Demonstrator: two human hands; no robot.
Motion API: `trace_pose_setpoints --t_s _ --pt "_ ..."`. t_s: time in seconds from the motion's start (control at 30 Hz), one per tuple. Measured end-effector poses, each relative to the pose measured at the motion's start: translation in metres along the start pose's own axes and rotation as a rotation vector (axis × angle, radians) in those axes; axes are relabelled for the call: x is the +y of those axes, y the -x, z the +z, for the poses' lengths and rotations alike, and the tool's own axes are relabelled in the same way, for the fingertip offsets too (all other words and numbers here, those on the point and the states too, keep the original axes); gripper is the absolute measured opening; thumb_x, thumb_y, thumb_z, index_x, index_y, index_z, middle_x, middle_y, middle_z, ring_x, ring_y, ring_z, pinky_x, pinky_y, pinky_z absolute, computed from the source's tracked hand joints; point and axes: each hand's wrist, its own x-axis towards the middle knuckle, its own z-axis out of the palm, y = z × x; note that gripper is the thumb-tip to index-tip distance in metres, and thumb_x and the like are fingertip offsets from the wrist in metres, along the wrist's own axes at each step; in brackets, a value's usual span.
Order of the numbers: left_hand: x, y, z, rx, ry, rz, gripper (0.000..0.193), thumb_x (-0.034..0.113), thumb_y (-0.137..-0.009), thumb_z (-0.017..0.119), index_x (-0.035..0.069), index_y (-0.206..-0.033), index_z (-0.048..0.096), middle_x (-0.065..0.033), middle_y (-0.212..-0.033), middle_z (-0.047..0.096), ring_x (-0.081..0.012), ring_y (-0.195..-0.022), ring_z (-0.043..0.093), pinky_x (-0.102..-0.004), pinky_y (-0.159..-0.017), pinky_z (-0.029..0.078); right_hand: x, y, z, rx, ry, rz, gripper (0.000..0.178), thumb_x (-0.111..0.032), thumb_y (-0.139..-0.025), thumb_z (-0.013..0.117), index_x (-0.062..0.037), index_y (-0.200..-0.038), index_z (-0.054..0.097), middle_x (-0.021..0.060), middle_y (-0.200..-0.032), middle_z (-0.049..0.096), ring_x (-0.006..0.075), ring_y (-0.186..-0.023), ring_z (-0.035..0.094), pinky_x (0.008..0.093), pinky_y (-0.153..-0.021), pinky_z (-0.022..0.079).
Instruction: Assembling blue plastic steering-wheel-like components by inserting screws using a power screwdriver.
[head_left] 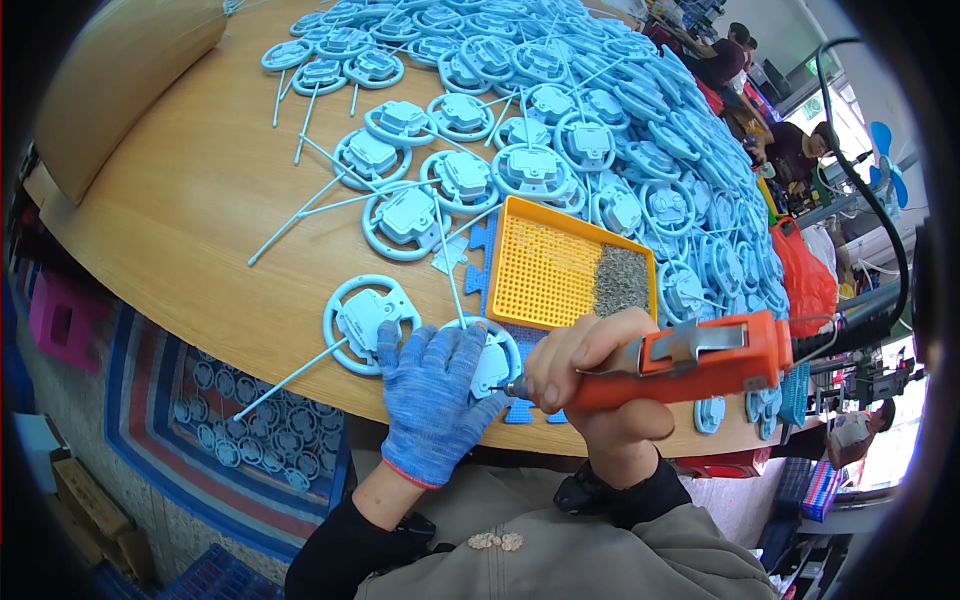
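My left hand (432, 395), in a blue knitted glove, lies with fingers stretched out over a light blue toy steering wheel (494, 365) with a thin stick at the table's near edge. Its thumb rests beside the screwdriver bit. My bare right hand (590, 370) is closed around an orange electric screwdriver (690, 360), held sideways, its bit tip at the wheel's centre housing. Just left of the glove is another steering wheel (365, 318), its stick reaching past the table edge. Beyond my hands stands a yellow tray (545, 262) with small screws (622, 280) in its right end.
A large heap of light blue steering wheels (580, 90) covers the far and right table (190, 200). Blue foam matting (480, 265) lies under the tray. More wheels fill a striped bag (250, 410) on the floor, near a pink stool (65, 318). Other people work at right.
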Motion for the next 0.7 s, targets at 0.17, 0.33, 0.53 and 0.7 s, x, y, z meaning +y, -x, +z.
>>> trace_pose_setpoints --t_s 0.17,0.33,0.53,0.7 --pt "0.004 0.005 -0.001 0.038 -0.033 -0.004 0.064 0.046 -0.069 0.076 0.011 -0.12 0.061 -0.0136 -0.115 0.058 -0.0352 -0.116 0.048 -0.0589 -0.109 0.02 0.0 -0.006 -0.008 0.132 0.062 -0.02 0.073 -0.076 -0.073 0.054 -0.0071 -0.095 0.047 0.0044 -0.064 0.053 0.0165 -0.05 0.053 0.0321 -0.049 0.047" --pt "0.008 -0.008 0.002 0.105 0.049 0.063 0.035 0.039 -0.074 0.074 0.014 -0.098 0.07 -0.0088 -0.107 0.062 -0.0365 -0.113 0.052 -0.0595 -0.109 0.02 -0.006 -0.015 -0.014 0.171 0.013 -0.07 0.074 -0.079 -0.074 0.049 -0.0079 -0.093 0.047 0.003 -0.062 0.051 0.0155 -0.048 0.05 0.0317 -0.046 0.046" --pt "0.005 -0.039 -0.007 0.02 -0.018 0.173 0.019 0.028 -0.077 0.069 0.018 -0.092 0.072 -0.0056 -0.1 0.065 -0.037 -0.107 0.056 -0.0618 -0.109 0.019 -0.004 -0.028 -0.025 0.151 -0.007 -0.149 0.073 -0.079 -0.076 0.047 -0.008 -0.093 0.047 0.002 -0.063 0.05 0.0141 -0.047 0.049 0.0302 -0.044 0.044" --pt "0.004 -0.076 -0.001 -0.039 -0.097 0.231 0.037 0.033 -0.081 0.067 0.009 -0.11 0.067 -0.0122 -0.106 0.063 -0.0365 -0.114 0.053 -0.0609 -0.11 0.016 0.022 -0.056 -0.067 0.25 0.038 -0.174 0.065 -0.068 -0.079 0.062 -0.0081 -0.101 0.051 0.0064 -0.072 0.055 0.0174 -0.062 0.054 0.032 -0.055 0.046"
